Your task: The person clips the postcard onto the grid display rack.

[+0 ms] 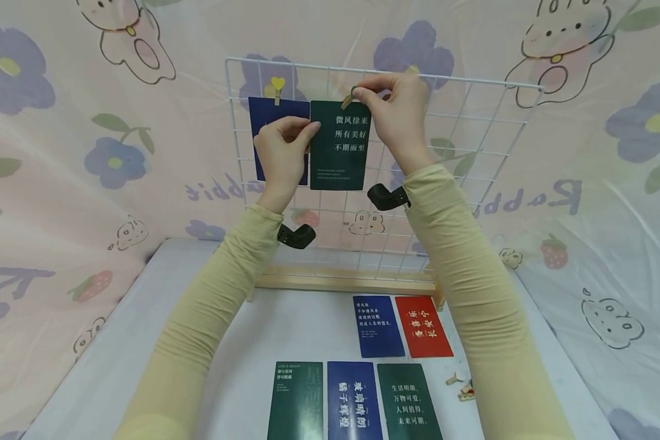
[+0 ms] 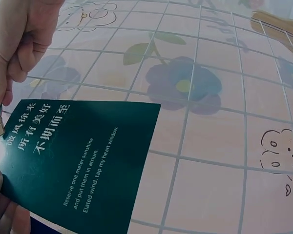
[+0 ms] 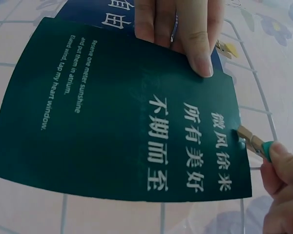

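Note:
My left hand point(image 1: 283, 150) pinches the left edge of a dark green card point(image 1: 338, 159) with white lettering, holding it upright against a white wire grid point(image 1: 473, 116). At the card's top edge, my right hand point(image 1: 400, 113) pinches a small wooden clothespin point(image 3: 251, 139) with a green end. The pin's tip meets the card's edge in the right wrist view; whether it also bites a grid wire I cannot tell. Left of the green card hangs a blue card point(image 1: 257, 143), partly behind my left hand, under a clothespin with a yellow heart point(image 1: 277, 85).
On the white table lie a blue card point(image 1: 379, 330), a red card point(image 1: 423, 327), two green cards and another blue card point(image 1: 354, 397). Loose clothespins point(image 1: 466, 391) lie beside my right sleeve. A wooden base point(image 1: 346, 283) supports the grid, with a patterned cloth behind.

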Motion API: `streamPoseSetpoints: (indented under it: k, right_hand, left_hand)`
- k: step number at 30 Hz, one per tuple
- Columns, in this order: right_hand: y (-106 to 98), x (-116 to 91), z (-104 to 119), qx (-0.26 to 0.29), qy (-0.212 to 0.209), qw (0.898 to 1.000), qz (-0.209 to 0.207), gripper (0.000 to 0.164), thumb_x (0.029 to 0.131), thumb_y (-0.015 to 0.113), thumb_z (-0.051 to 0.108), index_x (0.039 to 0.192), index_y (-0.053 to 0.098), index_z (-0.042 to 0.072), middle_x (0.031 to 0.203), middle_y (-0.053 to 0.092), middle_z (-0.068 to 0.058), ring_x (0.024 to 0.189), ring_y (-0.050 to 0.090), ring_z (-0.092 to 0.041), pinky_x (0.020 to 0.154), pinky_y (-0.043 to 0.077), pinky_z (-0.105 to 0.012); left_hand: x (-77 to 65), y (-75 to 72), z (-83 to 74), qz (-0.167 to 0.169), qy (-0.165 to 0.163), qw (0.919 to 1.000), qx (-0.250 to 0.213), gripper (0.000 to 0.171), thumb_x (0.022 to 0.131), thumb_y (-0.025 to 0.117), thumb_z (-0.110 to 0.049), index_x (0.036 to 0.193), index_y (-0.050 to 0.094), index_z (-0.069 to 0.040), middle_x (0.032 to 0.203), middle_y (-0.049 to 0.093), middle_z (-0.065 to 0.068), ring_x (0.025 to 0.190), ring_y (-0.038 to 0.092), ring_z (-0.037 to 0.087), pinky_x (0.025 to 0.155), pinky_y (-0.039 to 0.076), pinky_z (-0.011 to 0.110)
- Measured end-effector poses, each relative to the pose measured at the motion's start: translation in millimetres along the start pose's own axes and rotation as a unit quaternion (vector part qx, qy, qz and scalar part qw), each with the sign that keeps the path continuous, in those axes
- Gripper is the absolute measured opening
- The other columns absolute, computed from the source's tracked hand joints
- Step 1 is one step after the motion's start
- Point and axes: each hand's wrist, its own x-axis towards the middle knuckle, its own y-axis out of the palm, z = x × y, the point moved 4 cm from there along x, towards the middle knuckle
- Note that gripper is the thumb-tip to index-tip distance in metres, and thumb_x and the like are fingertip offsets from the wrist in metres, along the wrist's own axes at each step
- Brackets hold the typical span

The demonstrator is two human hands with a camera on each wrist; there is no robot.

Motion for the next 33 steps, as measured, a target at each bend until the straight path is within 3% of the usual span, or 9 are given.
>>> streamPoseSetpoints:
  k: [18,33]
  right_hand:
    - [4.8,-0.7,5.2,-0.035,0.012,0.999,0.015,0.014,0.089,0.07,0.019,0.094,0.077,0.007,0.087,0.068,-0.002,0.075,0.052,-0.01,0.059,0.038,-0.02]
    - [3.6,1.4,6.7,-0.052,0.008,0.998,0.043,0.016,0.09,0.069,0.02,0.098,0.076,0.009,0.088,0.067,-0.003,0.067,0.049,-0.01,0.058,0.037,-0.021]
  left_hand:
    - [0.2,3.0,5.4,-0.001,0.003,0.9998,0.019,0.02,0.084,0.074,-0.025,0.092,0.076,-0.006,0.078,0.071,0.003,0.06,0.06,0.012,0.06,0.05,0.02]
    - [0.4,4.0,4.9,0.004,0.005,0.9998,0.018,0.02,0.085,0.073,-0.023,0.094,0.076,-0.005,0.081,0.071,0.005,0.064,0.063,0.011,0.062,0.052,0.02]
